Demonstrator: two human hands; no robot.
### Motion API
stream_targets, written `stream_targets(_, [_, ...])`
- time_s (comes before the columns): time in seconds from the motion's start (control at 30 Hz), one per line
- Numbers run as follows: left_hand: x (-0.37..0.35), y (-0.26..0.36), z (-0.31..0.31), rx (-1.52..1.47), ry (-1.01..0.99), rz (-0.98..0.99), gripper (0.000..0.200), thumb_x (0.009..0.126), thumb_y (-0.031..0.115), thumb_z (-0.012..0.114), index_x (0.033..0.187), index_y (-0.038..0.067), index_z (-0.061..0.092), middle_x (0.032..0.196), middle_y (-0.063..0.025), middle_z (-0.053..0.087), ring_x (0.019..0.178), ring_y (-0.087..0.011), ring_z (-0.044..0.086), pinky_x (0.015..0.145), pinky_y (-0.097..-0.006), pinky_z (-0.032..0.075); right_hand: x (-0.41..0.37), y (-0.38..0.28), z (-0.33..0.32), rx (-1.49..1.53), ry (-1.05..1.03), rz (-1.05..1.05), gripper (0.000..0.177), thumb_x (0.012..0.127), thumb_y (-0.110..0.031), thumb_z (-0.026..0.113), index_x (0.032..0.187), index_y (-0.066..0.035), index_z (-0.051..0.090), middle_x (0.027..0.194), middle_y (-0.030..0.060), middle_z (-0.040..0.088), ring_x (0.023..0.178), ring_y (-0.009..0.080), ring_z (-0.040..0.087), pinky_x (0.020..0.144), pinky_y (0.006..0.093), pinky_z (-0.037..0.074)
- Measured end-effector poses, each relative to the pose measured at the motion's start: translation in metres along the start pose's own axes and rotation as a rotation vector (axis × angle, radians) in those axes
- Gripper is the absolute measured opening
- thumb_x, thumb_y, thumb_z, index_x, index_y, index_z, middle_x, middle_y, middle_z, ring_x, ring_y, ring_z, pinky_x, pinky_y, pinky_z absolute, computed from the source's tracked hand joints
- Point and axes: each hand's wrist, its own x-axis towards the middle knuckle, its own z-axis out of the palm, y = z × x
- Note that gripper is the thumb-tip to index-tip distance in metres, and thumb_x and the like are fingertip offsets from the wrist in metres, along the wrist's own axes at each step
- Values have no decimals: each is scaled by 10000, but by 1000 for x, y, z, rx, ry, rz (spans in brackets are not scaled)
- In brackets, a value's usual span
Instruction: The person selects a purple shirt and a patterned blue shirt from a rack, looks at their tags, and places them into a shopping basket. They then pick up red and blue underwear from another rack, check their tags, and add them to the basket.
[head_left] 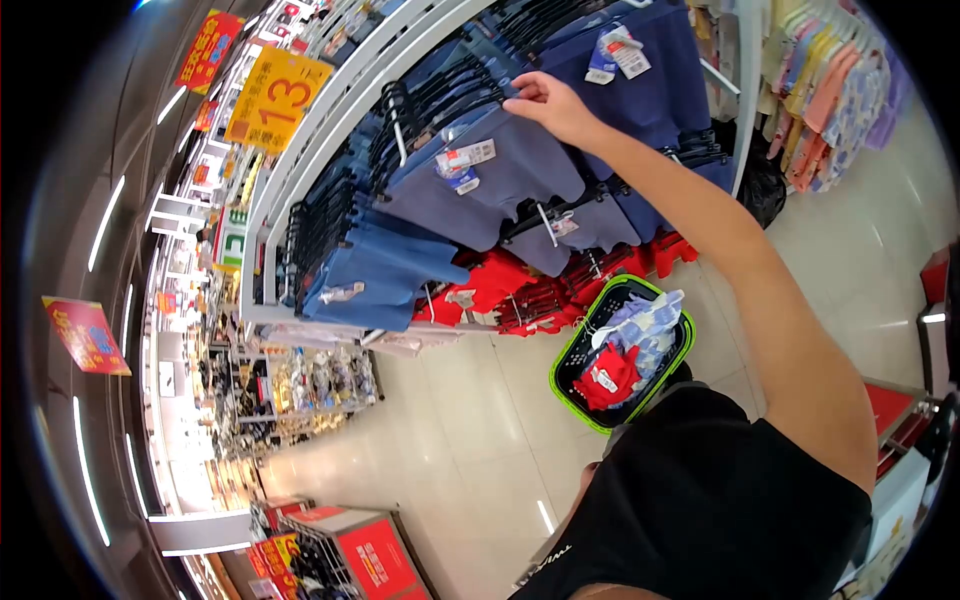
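My right hand (548, 105) reaches up to the clothes rack, its thumb and forefinger pinched at the top corner of a pair of blue-grey shorts (530, 160). These shorts hang from a black hanger and carry a white and blue price tag (466, 155). Darker navy shorts (640, 90) hang just right of the hand. Only a sliver of my left hand (588, 474) shows low beside my black shirt; its fingers are hidden. Below the rack, a black shopping basket with a green rim (562, 395) holds a red garment (608, 377) and a pale blue patterned one (650, 325).
The white rack frame (335, 90) also carries blue shorts (385, 270) and red clothes (490, 285). A yellow price sign (277, 98) is fixed on top. Pastel children's clothes (825, 90) hang at right. A red-and-white display box (375, 560) stands at lower left.
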Motion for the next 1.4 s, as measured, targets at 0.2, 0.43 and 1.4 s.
stream_targets(0.2, [-5, -8, 30, -18, 90, -59, 373, 886, 332, 557, 1011, 5, 687, 927, -181, 701, 893, -275, 672, 785, -391, 502, -17, -18, 17, -28, -205, 147, 372, 851, -293, 701, 1066, 3, 638, 881, 15, 627, 800, 78, 552, 714, 221, 439])
stream_targets(0.43, [-43, 21, 24, -121, 137, -132, 398, 877, 344, 552, 1022, -2, 683, 917, -200, 695, 879, -288, 672, 787, -379, 504, -31, -21, 26, 16, -186, 224, 372, 876, -287, 677, 1119, -8, 637, 929, 8, 643, 817, 67, 561, 724, 215, 443])
stream_targets(1.4, [-66, -4, -11, -2, 142, -103, 410, 861, 389, 563, 1032, 36, 677, 932, -188, 691, 921, -310, 665, 802, -385, 499, -75, -30, 25, 239, -115, 309, 327, 872, -281, 691, 1042, -5, 649, 912, 1, 655, 842, 66, 586, 734, 226, 463])
